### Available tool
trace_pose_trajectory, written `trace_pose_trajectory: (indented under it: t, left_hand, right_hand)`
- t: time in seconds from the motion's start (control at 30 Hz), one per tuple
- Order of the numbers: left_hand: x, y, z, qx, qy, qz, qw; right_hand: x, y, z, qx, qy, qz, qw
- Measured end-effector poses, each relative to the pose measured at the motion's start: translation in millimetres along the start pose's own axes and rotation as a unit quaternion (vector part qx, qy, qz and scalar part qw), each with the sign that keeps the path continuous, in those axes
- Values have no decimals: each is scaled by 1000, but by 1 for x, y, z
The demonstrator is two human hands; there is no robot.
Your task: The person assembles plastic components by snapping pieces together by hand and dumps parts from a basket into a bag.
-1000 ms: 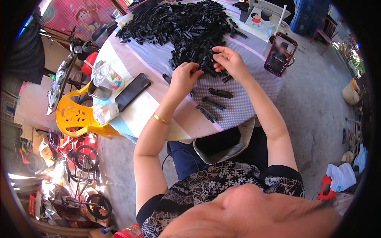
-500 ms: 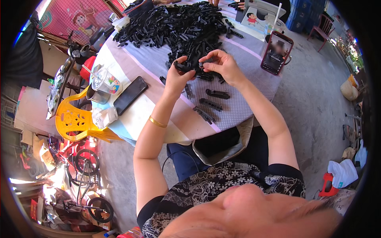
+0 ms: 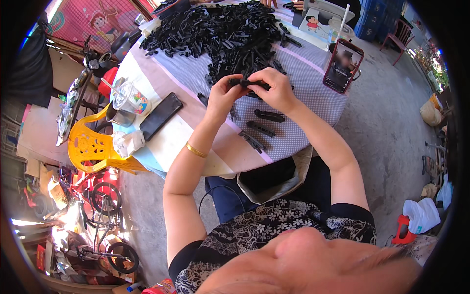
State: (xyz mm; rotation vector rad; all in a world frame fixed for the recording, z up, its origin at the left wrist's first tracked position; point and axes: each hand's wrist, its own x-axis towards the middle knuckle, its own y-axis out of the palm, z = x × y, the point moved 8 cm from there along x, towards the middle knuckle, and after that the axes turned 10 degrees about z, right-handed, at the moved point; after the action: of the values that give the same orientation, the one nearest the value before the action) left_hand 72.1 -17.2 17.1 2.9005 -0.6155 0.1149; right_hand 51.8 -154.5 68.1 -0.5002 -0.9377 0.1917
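Note:
My left hand (image 3: 223,99) and my right hand (image 3: 276,89) meet over the near side of the table, fingertips pinched on a small, long black plastic piece (image 3: 243,84). Fingers cover much of it, so I cannot tell whether it is one piece or two joined. Just beyond them spreads a large heap of similar black pieces (image 3: 215,32). Closer to me, a few loose ones lie on the cloth: one black strip (image 3: 269,115), a second strip (image 3: 260,129) and a narrow pair (image 3: 252,141).
On the table (image 3: 196,159), a dark phone (image 3: 161,116), a plastic cup (image 3: 132,100) and a crumpled white bag (image 3: 128,143) sit left. A lit phone (image 3: 342,65) stands right. An open container (image 3: 304,169) is at my lap. Another person's fingers (image 3: 268,3) show at the far edge.
My hands were apart, each pinching a black piece. Now they have come together, the right moving left, and the pieces meet between the fingertips.

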Motion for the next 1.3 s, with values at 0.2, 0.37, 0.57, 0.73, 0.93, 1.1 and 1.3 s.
trace_pose_trajectory:
  t: [0.2,0.37,0.57,0.73,0.93,1.1,1.3]
  left_hand:
    - [-2,3,3,71,-21,0,997]
    - [-2,6,1,52,10,-30,998]
    - [-4,7,-13,44,60,-15,997]
    - [-5,3,-22,143,66,1,988]
    - [-9,2,-40,365,67,-47,927]
    - [-13,9,-50,385,133,-64,911]
    - [-10,7,-46,401,102,-68,908]
  right_hand:
    - [-1,3,9,-65,-43,14,997]
    - [-2,5,13,-83,-52,8,995]
    - [0,-3,6,-26,-40,-24,999]
    - [-2,13,-20,130,117,90,980]
    - [-2,9,-13,101,99,100,985]
    - [-1,5,-10,114,101,98,984]
    - [0,7,-10,140,93,94,981]
